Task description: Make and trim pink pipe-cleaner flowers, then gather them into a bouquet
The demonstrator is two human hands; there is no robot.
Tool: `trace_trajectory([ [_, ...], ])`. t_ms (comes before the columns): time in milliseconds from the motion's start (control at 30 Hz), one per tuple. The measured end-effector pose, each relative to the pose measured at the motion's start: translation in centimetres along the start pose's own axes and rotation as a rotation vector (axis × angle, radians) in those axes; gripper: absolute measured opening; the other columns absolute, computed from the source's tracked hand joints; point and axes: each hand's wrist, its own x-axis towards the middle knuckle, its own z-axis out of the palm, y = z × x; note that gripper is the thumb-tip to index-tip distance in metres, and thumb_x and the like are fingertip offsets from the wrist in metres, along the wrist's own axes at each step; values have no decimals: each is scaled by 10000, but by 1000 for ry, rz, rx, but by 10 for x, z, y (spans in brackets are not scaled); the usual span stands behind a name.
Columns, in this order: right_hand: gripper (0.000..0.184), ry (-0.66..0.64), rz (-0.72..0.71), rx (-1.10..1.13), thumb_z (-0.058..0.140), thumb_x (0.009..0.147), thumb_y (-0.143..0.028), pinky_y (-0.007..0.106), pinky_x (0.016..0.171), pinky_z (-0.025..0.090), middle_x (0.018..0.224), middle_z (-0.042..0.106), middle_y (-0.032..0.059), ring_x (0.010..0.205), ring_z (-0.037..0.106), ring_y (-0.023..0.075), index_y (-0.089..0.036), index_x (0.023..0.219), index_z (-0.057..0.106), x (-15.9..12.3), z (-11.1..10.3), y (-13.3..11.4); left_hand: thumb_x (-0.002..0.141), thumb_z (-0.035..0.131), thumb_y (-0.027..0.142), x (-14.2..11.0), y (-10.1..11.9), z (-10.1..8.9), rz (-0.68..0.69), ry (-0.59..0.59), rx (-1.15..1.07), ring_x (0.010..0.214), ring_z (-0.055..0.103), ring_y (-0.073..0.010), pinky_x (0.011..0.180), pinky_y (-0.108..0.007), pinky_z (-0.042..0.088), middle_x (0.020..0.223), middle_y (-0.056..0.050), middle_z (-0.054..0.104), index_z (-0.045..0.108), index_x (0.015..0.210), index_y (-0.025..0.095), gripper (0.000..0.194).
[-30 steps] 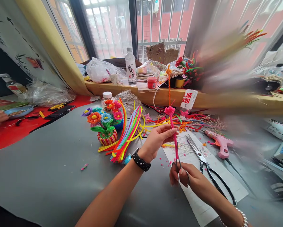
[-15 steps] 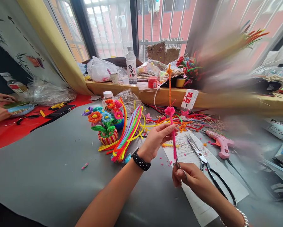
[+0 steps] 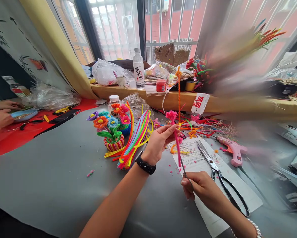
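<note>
My left hand (image 3: 160,142), closed in a pinch, holds a pink pipe cleaner flower (image 3: 171,115) by its stem, just under the ruffled head. The pink stem hangs below the fingers. Small scissors (image 3: 183,172) are gripped in my right hand (image 3: 196,186), their tips beside the stem's lower end; whether they touch it I cannot tell. Behind my left fingers rises an orange pipe cleaner stem (image 3: 179,99) with an orange flower on top, its foot hidden. Left of my hand lies a bundle of colourful pipe cleaners (image 3: 135,140) beside a little pot of pipe cleaner flowers (image 3: 114,143).
Large black-handled scissors (image 3: 214,168) lie on a written paper sheet (image 3: 208,208). A pink glue gun (image 3: 234,150) with a cord lies to the right. Pipe cleaner scraps litter the back. A water bottle (image 3: 138,71) stands on the sill; another person's hands (image 3: 0,115) are far left.
My left hand and the pink flower have shifted slightly left, tilting the stem away from the orange one. The small scissors now sit just right of the stem's lower end.
</note>
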Motion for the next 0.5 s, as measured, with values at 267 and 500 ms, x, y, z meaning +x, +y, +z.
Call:
trace_trajectory([
  [267, 643, -57, -88, 103, 260, 708, -723, 248, 558, 367, 654, 565, 48, 605, 482, 152, -150, 672, 550, -5, -1, 1, 630, 664, 237, -1, 4, 0, 8, 10, -12, 601, 557, -59, 627, -189, 436, 650, 9, 629, 647, 689, 141, 114],
  [500, 688, -101, -145, 37, 167, 699, -744, 251, 574, 350, 718, 539, 36, 646, 448, 154, -158, 745, 524, -8, -1, -6, 662, 640, 275, -4, -1, 5, -60, -84, 102, 639, 557, -65, 647, -189, 422, 678, -6, 623, 650, 741, 134, 161],
])
